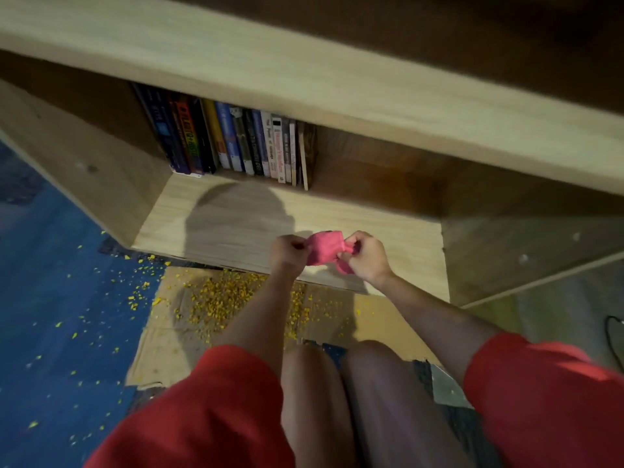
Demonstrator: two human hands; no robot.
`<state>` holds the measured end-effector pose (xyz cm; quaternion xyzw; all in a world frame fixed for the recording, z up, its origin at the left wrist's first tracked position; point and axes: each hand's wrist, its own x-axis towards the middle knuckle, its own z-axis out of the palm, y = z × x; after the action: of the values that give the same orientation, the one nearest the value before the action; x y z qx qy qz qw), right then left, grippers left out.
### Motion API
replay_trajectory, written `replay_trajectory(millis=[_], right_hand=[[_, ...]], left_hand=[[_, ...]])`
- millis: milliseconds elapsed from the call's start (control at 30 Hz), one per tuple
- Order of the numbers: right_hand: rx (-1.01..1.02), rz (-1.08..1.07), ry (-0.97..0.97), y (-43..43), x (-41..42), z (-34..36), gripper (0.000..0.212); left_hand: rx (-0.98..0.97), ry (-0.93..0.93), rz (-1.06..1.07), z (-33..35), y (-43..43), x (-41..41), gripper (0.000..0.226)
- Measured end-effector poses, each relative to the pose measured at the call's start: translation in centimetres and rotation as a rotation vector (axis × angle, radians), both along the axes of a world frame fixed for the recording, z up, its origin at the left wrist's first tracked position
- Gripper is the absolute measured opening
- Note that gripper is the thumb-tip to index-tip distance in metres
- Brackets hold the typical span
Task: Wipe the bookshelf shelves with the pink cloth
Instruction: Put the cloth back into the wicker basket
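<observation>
Fingers (351,244) of both hands pinch the cloth (326,252), left hand (288,253) and right hand (366,257) at opposite ends, just above the shelf (236,217) front. Books (236,143) stand beyond them. Yellow crumbs (223,298) lie nearer on cardboard (158,352).

Head-worn, close, down onto bookshelf (354,214)

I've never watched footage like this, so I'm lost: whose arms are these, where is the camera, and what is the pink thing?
No machine here: a person wears one camera on the head, looking down at their own arms. The left hand and right hand both pinch a pink cloth, held between them over the front of a wooden bookshelf's lower shelf. A row of books stands at the back of that shelf. On the floor lie yellow crumbs, many on a sheet of cardboard.
</observation>
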<state>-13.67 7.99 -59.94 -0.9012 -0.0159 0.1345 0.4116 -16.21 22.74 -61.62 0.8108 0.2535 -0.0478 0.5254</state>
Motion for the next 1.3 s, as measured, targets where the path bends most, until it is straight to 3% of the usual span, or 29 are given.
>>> replay_trajectory(millis=[200, 333, 400, 500, 567, 667, 833, 1000, 1167, 1300], right_hand=[[-0.051, 0.019, 0.019, -1.2, -3.4, 7.0, 0.039], [-0.073, 0.035, 0.037, -2.4, -5.8, 13.5, 0.026], [-0.064, 0.064, 0.016, -3.1, -6.9, 17.0, 0.013], [-0.077, 0.106, 0.034, -4.5, -8.4, 22.4, 0.019], [-0.082, 0.129, 0.052, -5.3, -9.5, 25.4, 0.022], [-0.104, 0.144, 0.032, -6.4, -10.7, 28.9, 0.021], [-0.102, 0.148, -0.053, -6.6, -11.2, 34.6, 0.025], [-0.108, 0.151, -0.152, -6.5, -11.2, 40.0, 0.023], [-0.027, 0.072, -0.316, -7.1, -11.9, 45.2, 0.022], [0.027, -0.005, -0.386, -8.0, -12.0, 48.6, 0.023]], left_hand=[[0.001, 0.026, -0.027, 8.3, -0.3, -3.9, 0.022], [-0.073, 0.174, 0.013, 15.7, -0.9, -5.9, 0.052], [-0.079, 0.234, -0.072, 19.3, -1.0, -6.8, 0.053], [-0.052, 0.329, -0.295, 25.2, -1.7, -8.0, 0.036], [-0.054, 0.328, -0.332, 27.9, -2.2, -8.8, 0.043], [-0.002, 0.296, -0.371, 31.7, -3.2, -10.0, 0.047], [0.130, 0.175, -0.440, 36.1, -3.5, -10.7, 0.028], [0.123, 0.089, -0.545, 40.9, -2.8, -10.9, 0.023], [0.137, -0.115, -0.559, 45.5, -2.5, -10.6, 0.043], [0.194, -0.269, -0.621, 48.8, -2.8, -9.4, 0.017]])
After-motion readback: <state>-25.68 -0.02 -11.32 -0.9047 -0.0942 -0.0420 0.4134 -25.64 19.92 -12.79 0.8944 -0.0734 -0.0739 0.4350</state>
